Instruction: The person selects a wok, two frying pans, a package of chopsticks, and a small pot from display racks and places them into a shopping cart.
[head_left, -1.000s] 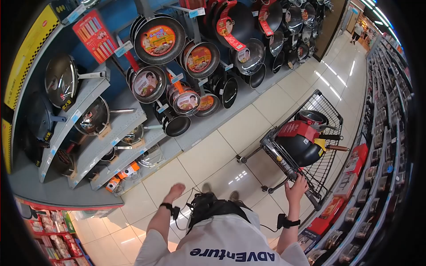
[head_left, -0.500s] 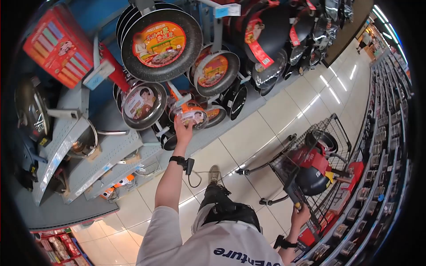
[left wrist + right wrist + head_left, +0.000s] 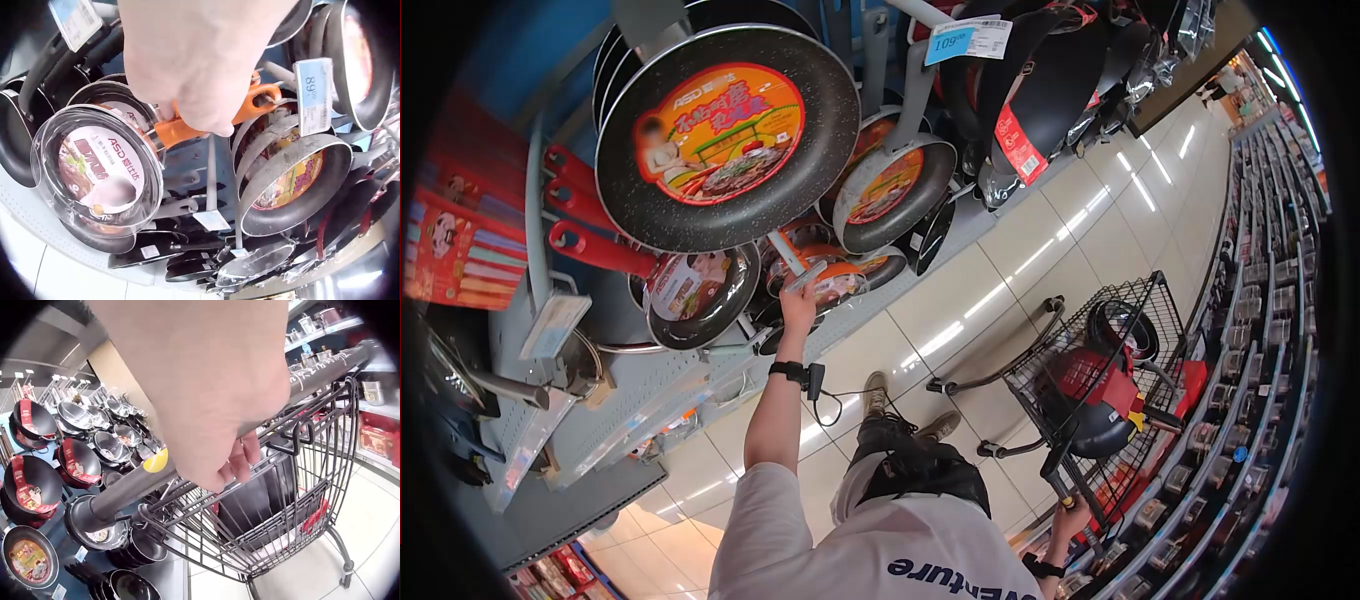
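Observation:
My left hand [image 3: 798,308] reaches to the hanging pans at the rack. In the left wrist view, the fingers of that hand [image 3: 187,69] curl around the orange handle of a small saucepan [image 3: 100,169], which has a clear lid and a round ASD label. Another pan sits close behind it. My right hand [image 3: 1072,515] grips the handlebar [image 3: 125,490] of a black wire shopping cart [image 3: 1145,400]. Inside the cart lie a black wok with a red sleeve [image 3: 1090,385] and another round pan [image 3: 1125,328].
A large speckled frying pan [image 3: 728,140] hangs near my left arm, with a red-handled pan [image 3: 700,295] below it. Price tags [image 3: 968,42] stick out from the hooks. Stepped shelving [image 3: 600,440] stands left; shelves of boxed goods [image 3: 1250,350] line the right side.
My left hand has come up from beside my body to the orange-handled saucepan and grips its handle. I have moved closer to the rack. My right hand stays on the cart's handlebar.

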`<state>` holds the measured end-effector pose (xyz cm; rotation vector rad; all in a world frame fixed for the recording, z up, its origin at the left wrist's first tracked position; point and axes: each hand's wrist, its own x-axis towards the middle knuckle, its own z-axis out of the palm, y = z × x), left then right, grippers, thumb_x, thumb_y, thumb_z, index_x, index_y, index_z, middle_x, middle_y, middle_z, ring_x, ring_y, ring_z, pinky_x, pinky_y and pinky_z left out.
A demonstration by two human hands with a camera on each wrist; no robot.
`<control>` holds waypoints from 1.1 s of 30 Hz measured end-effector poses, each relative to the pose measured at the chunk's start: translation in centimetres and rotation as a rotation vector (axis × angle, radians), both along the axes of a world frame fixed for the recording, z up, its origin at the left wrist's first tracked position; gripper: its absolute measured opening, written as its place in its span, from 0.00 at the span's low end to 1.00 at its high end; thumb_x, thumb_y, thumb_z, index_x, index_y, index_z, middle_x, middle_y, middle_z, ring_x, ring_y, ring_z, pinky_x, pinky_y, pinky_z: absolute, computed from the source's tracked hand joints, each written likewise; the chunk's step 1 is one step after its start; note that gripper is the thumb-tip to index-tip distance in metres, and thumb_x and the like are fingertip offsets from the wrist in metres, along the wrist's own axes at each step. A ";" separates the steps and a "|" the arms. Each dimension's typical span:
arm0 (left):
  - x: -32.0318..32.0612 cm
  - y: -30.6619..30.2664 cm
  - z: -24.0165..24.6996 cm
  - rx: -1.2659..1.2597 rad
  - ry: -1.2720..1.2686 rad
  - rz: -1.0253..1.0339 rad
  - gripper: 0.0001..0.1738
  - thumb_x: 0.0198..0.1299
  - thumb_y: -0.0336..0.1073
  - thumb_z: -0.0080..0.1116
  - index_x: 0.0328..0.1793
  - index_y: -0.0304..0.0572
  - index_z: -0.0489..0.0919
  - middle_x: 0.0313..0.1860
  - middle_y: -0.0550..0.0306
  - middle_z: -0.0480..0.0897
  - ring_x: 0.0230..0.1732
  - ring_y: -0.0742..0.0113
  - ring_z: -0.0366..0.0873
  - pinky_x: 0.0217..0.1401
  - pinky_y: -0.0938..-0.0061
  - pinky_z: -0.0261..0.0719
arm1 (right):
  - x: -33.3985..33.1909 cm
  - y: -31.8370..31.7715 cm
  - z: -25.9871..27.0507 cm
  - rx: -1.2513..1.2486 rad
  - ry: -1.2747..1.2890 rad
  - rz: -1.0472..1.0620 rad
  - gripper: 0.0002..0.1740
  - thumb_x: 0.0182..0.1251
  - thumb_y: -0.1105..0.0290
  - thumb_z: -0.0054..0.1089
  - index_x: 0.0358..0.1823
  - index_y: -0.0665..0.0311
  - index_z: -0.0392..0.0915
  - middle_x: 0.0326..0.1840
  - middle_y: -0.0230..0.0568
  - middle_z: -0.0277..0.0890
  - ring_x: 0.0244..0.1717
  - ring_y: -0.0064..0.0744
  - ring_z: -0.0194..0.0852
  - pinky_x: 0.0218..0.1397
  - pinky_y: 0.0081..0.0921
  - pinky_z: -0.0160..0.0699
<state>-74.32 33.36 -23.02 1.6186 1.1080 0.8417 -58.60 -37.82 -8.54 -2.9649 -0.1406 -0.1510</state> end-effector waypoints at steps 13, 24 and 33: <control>-0.2 -2.5 3.7 0.099 0.153 -0.080 0.12 0.69 0.34 0.59 0.51 0.31 0.81 0.43 0.43 0.87 0.44 0.51 0.85 0.52 0.64 0.79 | -0.3 1.5 1.3 -0.114 0.016 0.016 0.05 0.46 0.74 0.67 0.27 0.62 0.82 0.27 0.47 0.80 0.35 0.53 0.79 0.42 0.43 0.73; -0.4 -6.9 3.0 -0.015 0.149 -0.282 0.07 0.72 0.32 0.55 0.49 0.36 0.79 0.42 0.54 0.86 0.45 0.69 0.83 0.54 0.72 0.79 | -0.6 -0.1 0.0 -0.090 0.092 -0.010 0.07 0.48 0.73 0.64 0.31 0.58 0.83 0.33 0.41 0.82 0.42 0.49 0.80 0.59 0.46 0.70; 6.6 -8.4 6.7 -0.160 -0.043 -0.323 0.13 0.74 0.39 0.56 0.52 0.35 0.78 0.44 0.57 0.86 0.46 0.73 0.83 0.47 0.76 0.82 | -1.0 2.0 3.3 -0.109 0.224 0.017 0.29 0.43 0.72 0.70 0.53 0.56 0.79 0.51 0.42 0.78 0.55 0.50 0.72 0.62 0.43 0.68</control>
